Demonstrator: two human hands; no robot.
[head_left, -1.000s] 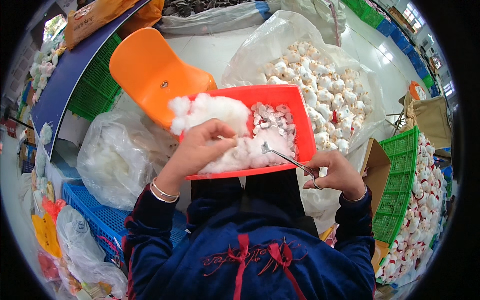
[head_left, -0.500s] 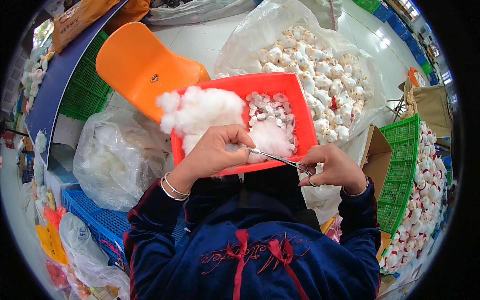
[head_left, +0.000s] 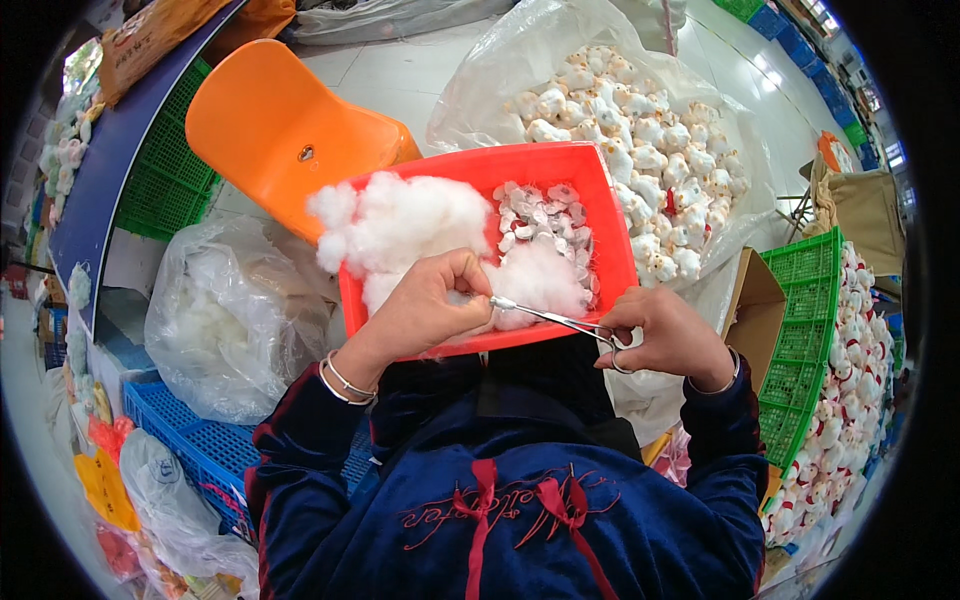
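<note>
My right hand (head_left: 668, 335) has its fingers in the ring handles of slim metal forceps (head_left: 560, 319), which point left. At their tip is a small whitish bit, too small to make out. My left hand (head_left: 425, 305) is closed in a pinch at that tip, and its fingers hide most of what they hold. Both hands are over the near side of a red plastic bin (head_left: 615, 215). White stuffing fluff (head_left: 430, 215) heaps in its left part, with another tuft (head_left: 540, 278) right of my left hand. Small flat whitish-grey pieces (head_left: 545, 212) lie at the right.
An orange chair (head_left: 270, 130) stands beyond the bin. A clear bag of small white plush toys (head_left: 650, 150) lies at the far right. Green crates (head_left: 800, 340) and more toys are on the right; a bag of fluff (head_left: 235, 320) and a blue crate (head_left: 200, 430) on the left.
The forceps and my left hand have shifted slightly left. My right hand keeps its hold on the handles; the bin's contents look the same.
</note>
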